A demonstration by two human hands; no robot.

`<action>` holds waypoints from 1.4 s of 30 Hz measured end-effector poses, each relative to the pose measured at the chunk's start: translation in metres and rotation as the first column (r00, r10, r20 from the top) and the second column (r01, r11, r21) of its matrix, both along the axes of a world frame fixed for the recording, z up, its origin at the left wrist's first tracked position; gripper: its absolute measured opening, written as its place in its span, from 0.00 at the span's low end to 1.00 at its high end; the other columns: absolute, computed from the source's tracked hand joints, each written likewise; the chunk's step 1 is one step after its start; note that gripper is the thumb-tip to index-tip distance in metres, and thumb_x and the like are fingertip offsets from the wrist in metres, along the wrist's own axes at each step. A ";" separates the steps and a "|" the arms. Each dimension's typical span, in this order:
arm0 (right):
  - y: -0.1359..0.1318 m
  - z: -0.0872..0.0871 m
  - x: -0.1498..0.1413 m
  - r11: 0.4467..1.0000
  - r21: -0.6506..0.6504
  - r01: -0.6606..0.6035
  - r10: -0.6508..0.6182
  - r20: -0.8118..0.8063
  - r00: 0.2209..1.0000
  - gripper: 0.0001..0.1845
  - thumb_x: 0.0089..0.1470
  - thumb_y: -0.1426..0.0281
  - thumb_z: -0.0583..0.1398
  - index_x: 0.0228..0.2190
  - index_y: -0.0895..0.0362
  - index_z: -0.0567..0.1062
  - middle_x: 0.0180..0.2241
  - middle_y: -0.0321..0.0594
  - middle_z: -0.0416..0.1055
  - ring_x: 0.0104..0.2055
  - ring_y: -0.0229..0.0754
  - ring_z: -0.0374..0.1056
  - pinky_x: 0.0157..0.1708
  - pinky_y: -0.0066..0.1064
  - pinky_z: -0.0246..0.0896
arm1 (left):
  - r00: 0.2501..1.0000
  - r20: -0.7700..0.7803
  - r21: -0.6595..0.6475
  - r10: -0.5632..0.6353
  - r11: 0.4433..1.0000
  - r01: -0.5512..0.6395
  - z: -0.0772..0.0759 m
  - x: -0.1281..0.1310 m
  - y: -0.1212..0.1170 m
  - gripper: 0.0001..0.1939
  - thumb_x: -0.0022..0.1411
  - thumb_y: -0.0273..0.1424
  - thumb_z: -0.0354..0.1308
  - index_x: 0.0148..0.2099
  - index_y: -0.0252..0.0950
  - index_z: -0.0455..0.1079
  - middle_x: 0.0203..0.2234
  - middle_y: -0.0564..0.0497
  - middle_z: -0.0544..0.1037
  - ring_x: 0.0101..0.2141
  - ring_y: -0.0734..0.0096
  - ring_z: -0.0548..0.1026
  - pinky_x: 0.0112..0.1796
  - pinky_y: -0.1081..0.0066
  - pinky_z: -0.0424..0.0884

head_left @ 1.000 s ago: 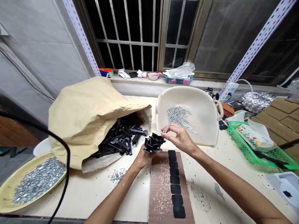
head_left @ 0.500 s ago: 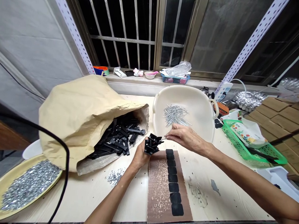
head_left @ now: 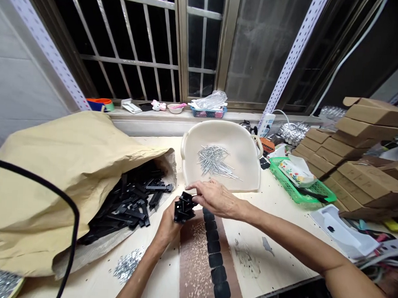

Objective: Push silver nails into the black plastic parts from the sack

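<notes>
My left hand (head_left: 168, 224) grips a bundle of black plastic pieces (head_left: 183, 207) just above the table. My right hand (head_left: 215, 198) is closed in a pinch against the top of that bundle; whatever it pinches is hidden by the fingers. Behind the hands stands a cream plastic tray (head_left: 244, 166) holding several loose metal nails (head_left: 214, 161). Under the hands lies a brown board (head_left: 194, 263) with a row of black pads (head_left: 214, 253).
A tan paper sack (head_left: 62, 178) at the left spills several black plastic pieces (head_left: 130, 203). Small metal bits (head_left: 128, 265) lie near the front edge. A green basket (head_left: 299, 188) and cardboard boxes (head_left: 357, 160) stand at the right. A black cable (head_left: 69, 213) arcs at the left.
The view has swung to the right and a little closer. My right hand has moved from beside the bundle onto its top. My left hand still holds the bundle.
</notes>
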State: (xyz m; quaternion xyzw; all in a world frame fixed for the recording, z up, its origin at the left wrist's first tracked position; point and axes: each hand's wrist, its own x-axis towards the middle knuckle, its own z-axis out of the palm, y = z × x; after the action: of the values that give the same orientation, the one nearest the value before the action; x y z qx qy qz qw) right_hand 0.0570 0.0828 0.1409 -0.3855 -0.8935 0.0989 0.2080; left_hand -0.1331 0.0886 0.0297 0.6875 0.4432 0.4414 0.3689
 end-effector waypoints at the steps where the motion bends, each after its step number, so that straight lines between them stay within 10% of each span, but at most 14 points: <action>1: 0.003 -0.002 0.006 1.000 -0.016 0.013 -0.013 -0.029 0.999 0.22 0.60 0.62 0.51 0.55 0.53 0.58 0.37 0.37 0.69 0.38 0.38 0.64 0.41 0.32 0.56 | 0.999 0.029 -0.039 0.017 0.999 -0.016 0.002 0.000 -0.001 0.12 0.48 0.30 0.62 0.37 0.35 0.67 0.29 0.52 0.74 0.31 0.67 0.72 0.34 0.69 0.68; 4: 0.025 -0.016 0.039 0.964 -0.084 0.253 -0.252 0.026 0.967 0.20 0.61 0.59 0.49 0.53 0.51 0.62 0.42 0.38 0.67 0.39 0.35 0.64 0.37 0.26 0.56 | 0.985 0.160 -0.193 0.060 0.981 -0.028 0.014 -0.002 -0.006 0.12 0.48 0.33 0.63 0.36 0.35 0.69 0.31 0.50 0.76 0.33 0.65 0.73 0.37 0.67 0.69; 8: 0.065 -0.058 0.090 0.768 -0.020 0.641 -0.603 0.315 0.733 0.15 0.61 0.66 0.49 0.35 0.57 0.74 0.39 0.42 0.69 0.39 0.38 0.65 0.35 0.25 0.54 | 0.951 0.284 -0.276 0.122 0.960 -0.041 0.027 -0.002 -0.015 0.13 0.48 0.36 0.64 0.36 0.35 0.71 0.33 0.49 0.77 0.36 0.63 0.74 0.40 0.65 0.70; 16: 0.096 -0.105 0.099 0.766 0.041 0.642 -0.601 0.400 0.691 0.12 0.56 0.79 0.50 0.34 0.63 0.73 0.43 0.54 0.69 0.48 0.45 0.59 0.47 0.34 0.48 | 0.979 0.183 -0.146 0.092 0.987 -0.065 0.015 0.002 -0.009 0.13 0.48 0.34 0.63 0.38 0.36 0.70 0.33 0.49 0.77 0.36 0.62 0.75 0.41 0.63 0.70; 23: 0.073 -0.064 0.090 0.814 0.028 0.580 -0.574 0.190 0.796 0.13 0.60 0.71 0.48 0.39 0.61 0.70 0.34 0.46 0.71 0.35 0.41 0.65 0.36 0.30 0.55 | 0.994 -0.046 0.057 0.099 0.994 -0.096 0.009 -0.011 0.000 0.15 0.49 0.29 0.62 0.41 0.35 0.66 0.34 0.49 0.75 0.35 0.64 0.73 0.37 0.67 0.68; 30: 0.021 0.002 0.035 0.986 0.077 0.144 -0.114 -0.308 0.945 0.12 0.61 0.66 0.51 0.36 0.57 0.72 0.34 0.41 0.66 0.36 0.39 0.64 0.38 0.33 0.61 | 0.990 -0.134 0.073 0.045 0.997 -0.035 0.020 -0.002 -0.001 0.10 0.48 0.22 0.57 0.35 0.36 0.64 0.30 0.52 0.72 0.32 0.68 0.71 0.33 0.71 0.65; 42: 0.032 0.013 0.030 0.996 0.094 -0.006 0.027 -0.224 0.974 0.22 0.56 0.61 0.57 0.49 0.57 0.65 0.41 0.43 0.67 0.40 0.40 0.65 0.42 0.37 0.62 | 0.983 0.181 -0.185 -0.012 0.982 0.046 0.025 0.005 -0.012 0.12 0.45 0.31 0.65 0.34 0.34 0.69 0.29 0.51 0.74 0.32 0.67 0.71 0.35 0.67 0.68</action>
State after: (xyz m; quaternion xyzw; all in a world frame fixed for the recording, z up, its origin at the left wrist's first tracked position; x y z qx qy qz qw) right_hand 0.0868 0.1148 0.1535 -0.3545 -0.8709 0.1022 0.3248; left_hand -0.1280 0.0765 0.0543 0.6133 0.4379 0.4521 0.4772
